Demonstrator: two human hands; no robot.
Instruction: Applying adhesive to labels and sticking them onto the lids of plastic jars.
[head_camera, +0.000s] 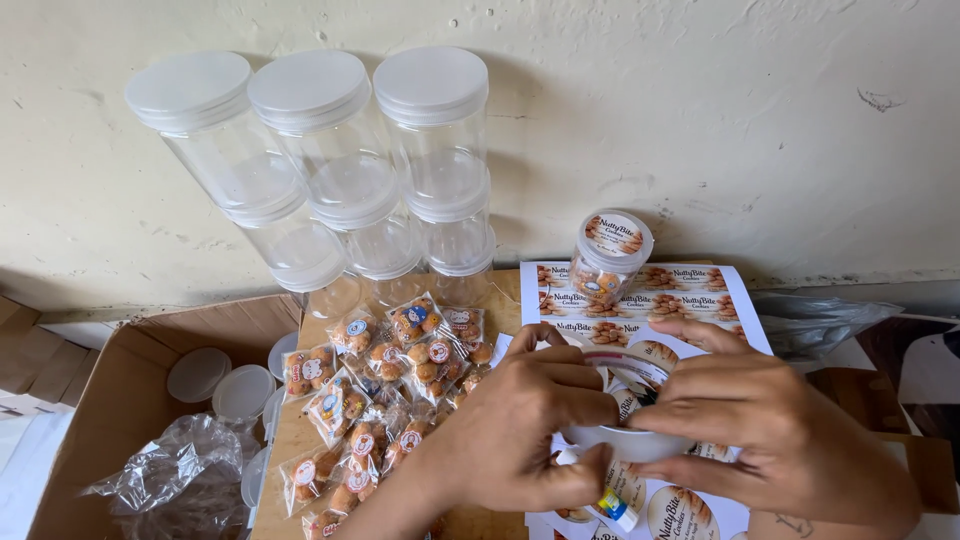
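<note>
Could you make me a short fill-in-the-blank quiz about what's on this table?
1. Both hands, left and right, hold a white ____.
2. The empty clear jars are stacked against the ____.
3. The small cookie packets lie to the ____ of the hands.
4. The filled jar stands on a sheet of ____.

Missing words: lid; wall; left; labels

Up beyond your fingers, a filled labelled jar stands on a sheet of printed labels. Left of your fingers you've got small cookie packets heaped, stacked empty clear jars against the wall, and a cardboard box holding crumpled plastic.
</note>
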